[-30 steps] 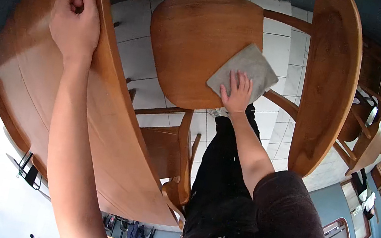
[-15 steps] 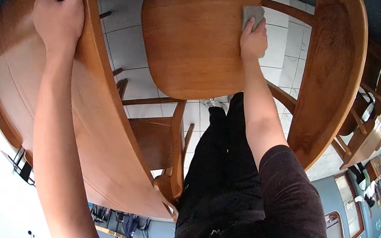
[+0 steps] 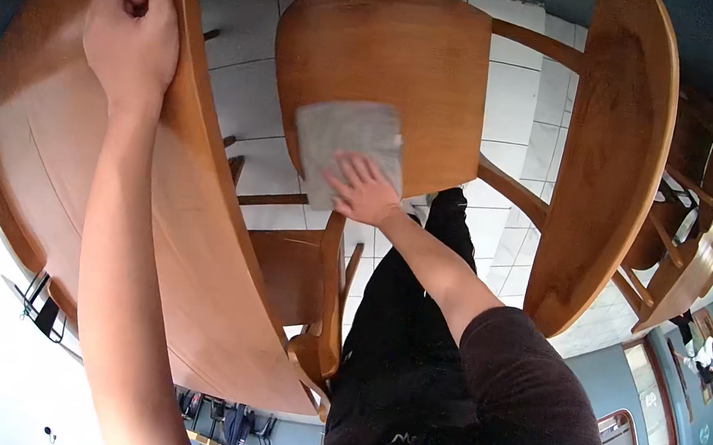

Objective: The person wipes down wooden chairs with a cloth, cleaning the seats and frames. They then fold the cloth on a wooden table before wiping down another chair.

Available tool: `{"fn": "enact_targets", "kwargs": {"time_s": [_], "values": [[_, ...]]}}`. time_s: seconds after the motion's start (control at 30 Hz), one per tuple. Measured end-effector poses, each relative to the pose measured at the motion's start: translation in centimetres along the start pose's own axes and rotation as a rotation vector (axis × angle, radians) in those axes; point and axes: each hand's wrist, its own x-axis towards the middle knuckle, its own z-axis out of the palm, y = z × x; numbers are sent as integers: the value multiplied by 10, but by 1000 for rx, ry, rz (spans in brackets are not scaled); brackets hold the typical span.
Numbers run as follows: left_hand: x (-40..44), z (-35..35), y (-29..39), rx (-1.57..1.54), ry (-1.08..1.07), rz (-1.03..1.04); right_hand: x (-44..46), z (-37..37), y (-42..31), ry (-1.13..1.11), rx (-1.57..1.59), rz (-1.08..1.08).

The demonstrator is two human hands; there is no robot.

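Observation:
My right hand point(image 3: 363, 190) lies on a grey cloth point(image 3: 346, 141), its fingers spread and slightly blurred. The cloth is spread over the near left part of a wooden chair seat point(image 3: 386, 48) and reaches its front edge. My left hand point(image 3: 134, 39) is closed in a fist, resting on the wooden tabletop point(image 3: 176, 287) beside its edge. Nothing shows in that fist. The chair's curved wooden backrest point(image 3: 610, 161) stands to the right of the seat.
Close to my legs, a second wooden chair point(image 3: 287, 272) is tucked by the table. Another backrest point(image 3: 12, 198) shows beyond the table's far side. More wooden tables and chairs point(image 3: 705, 224) stand at the right. White tiles point(image 3: 508, 106) cover the floor.
My right hand has moved from the seat's upper right to its near left edge. The cloth, bunched small before, is now spread out under the fingers. My left hand stays on the table.

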Motion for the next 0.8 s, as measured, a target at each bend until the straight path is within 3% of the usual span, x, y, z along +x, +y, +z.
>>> {"fn": "enact_targets", "kwargs": {"time_s": [0.03, 0.1, 0.13, 0.2, 0.27, 0.33, 0.37, 0.4, 0.5, 0.57, 0.63, 0.7, 0.8], "values": [[-1, -1, 3, 10, 6, 6, 10, 15, -5, 10, 6, -6], [-3, -4, 5, -25, -35, -42, 35, 55, -21, 57, -296, -467], [-4, -2, 4, -34, 19, 2, 54, 57, -32, 69, -287, -467], [-4, -2, 2, -27, 15, 5, 100, 41, -49, -460, -475, -620], [-3, -1, 2, -24, 3, 3, 147, 23, -45, -525, -345, -490], [-3, -1, 3, -15, 5, -9, 196, 50, -8, -363, -122, -370], [-2, 0, 1, -11, 0, -10, 224, 14, 11, -399, -139, -233], [-1, 0, 0, -16, 11, 15, 235, -13, 38, -130, -123, -137], [-2, -1, 5, -38, 6, -6, 261, -48, 116, 310, -161, -128], [-4, 0, 7, -55, -4, -52, 250, -75, 158, 345, -333, 74], [-2, -1, 7, -14, 16, -17, 226, -91, 196, 358, -377, 446], [-3, -1, 2, -3, 34, 16, 184, -103, 228, 468, -517, 609], [-1, 1, 1, 11, 39, 44, 130, -107, 267, 521, -488, 552]]}}
